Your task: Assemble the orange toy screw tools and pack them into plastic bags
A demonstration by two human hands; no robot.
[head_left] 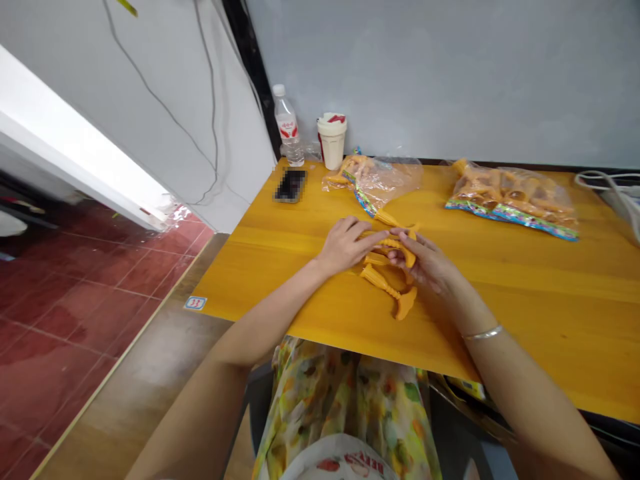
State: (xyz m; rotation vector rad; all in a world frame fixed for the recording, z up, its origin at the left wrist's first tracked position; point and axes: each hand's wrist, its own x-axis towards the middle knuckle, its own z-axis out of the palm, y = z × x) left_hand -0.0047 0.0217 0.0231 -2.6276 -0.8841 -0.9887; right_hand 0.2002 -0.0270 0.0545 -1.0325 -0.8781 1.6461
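Observation:
Both my hands meet over the wooden table around one orange plastic toy hammer point(409, 256), with a ribbed shaft and a curved head. My right hand point(434, 265) pinches it near the head, fingers closed. From the other side, my left hand point(341, 248) has its fingers bent round the handle end, which they partly hide. Just below lies a loose toy hammer point(384, 283), its head toward the table's front edge. Another orange handle point(376, 259) shows under the hands, and one more orange piece point(386, 218) lies behind them.
An opened clear bag point(395, 180) with orange pieces lies behind my hands. A fuller bag point(515, 197) is at the back right, near a white cable point(600, 175). A phone point(291, 185), a water bottle point(289, 130) and a cream cup point(333, 141) stand or lie back left.

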